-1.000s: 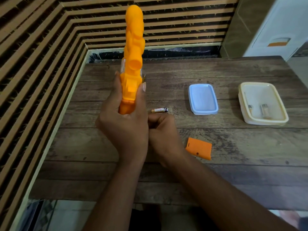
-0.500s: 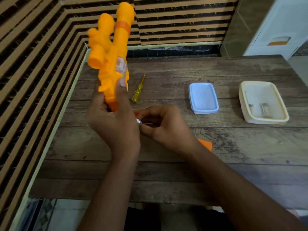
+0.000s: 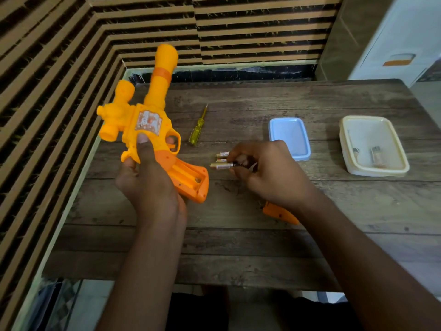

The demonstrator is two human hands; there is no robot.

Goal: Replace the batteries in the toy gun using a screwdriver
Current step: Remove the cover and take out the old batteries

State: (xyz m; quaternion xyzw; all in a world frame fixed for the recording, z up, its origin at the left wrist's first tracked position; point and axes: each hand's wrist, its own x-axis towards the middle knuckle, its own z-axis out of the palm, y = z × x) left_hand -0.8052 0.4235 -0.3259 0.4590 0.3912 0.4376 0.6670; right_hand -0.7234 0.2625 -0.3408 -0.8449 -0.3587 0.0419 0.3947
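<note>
Far right, tub (image 3: 379,172) holds two items (image 3: 376,156), left hand (image 3: 150,182) grips gun (image 3: 148,120), right hand (image 3: 267,173) batteries (image 3: 222,165)

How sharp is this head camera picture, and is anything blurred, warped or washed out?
Head view: the wide lens bows the wall slats and the table edge; the barrel tip of the toy gun is motion-smeared; the batteries in the right hand look soft; the white cabinet is slightly washed out.
</note>
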